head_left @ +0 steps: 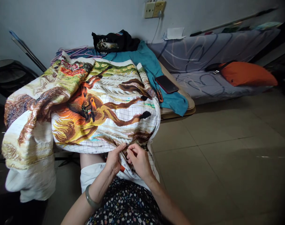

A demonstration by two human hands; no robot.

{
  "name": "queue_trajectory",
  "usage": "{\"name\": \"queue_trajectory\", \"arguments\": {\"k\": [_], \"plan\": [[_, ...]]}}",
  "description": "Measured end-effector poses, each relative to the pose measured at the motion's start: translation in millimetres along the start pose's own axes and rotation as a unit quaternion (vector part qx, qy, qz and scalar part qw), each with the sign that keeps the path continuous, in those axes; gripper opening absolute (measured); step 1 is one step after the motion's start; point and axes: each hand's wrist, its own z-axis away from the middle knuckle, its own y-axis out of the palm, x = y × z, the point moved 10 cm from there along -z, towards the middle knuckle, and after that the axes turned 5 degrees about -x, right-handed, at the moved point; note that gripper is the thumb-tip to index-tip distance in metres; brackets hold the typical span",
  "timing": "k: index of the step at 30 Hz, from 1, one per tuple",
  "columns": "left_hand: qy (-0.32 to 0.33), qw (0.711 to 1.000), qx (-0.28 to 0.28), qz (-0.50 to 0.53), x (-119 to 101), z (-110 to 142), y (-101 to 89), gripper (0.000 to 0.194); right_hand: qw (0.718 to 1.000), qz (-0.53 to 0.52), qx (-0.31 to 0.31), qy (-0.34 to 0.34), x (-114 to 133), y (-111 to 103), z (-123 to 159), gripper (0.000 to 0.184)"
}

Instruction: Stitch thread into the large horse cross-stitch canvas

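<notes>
A large cross-stitch cloth (pixel 123 107) with brown and orange horses and a printed grid drapes over my lap and the surface ahead. My left hand (pixel 114 159) grips its near edge, thumb on top and the other fingers mostly hidden beneath. Right beside it, my right hand (pixel 139 159) is closed in a pinch at the stitched area. Whatever sits between those fingertips is too small to make out. A thin pale thread (pixel 150 142) loops out to the right of the right hand. Loose yellowish threads (pixel 88 109) lie on the horse's body.
A phone (pixel 167 84) and orange-handled thread snips (pixel 159 95) rest on a teal cloth (pixel 182 104). Behind are a black bundle (pixel 116 42) and pink hangers (pixel 76 51). A grey patterned sofa (pixel 191 59) with an orange cushion (pixel 247 73) stands right, above tiled floor.
</notes>
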Motion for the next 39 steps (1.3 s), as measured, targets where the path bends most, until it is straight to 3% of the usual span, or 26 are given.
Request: {"name": "queue_trajectory", "arguments": {"k": [6, 13, 39], "plan": [[0.021, 0.999, -0.033, -0.015, -4.9, -1.6, -4.7, 0.022, 1.000, -0.022, -0.015, 0.010, -12.1, 0.3, 0.2, 0.013], [0.012, 1.000, 0.004, -0.007, -1.0, -3.2, 0.3, 0.020, 0.993, -0.104, -0.020, 0.055, -12.6, -3.0, 2.8, 0.022], [-0.012, 1.000, 0.010, 0.000, 2.5, -1.1, 2.9, 0.017, 0.994, -0.073, -0.007, 0.078, -15.1, -6.1, -4.6, 0.026]]}}
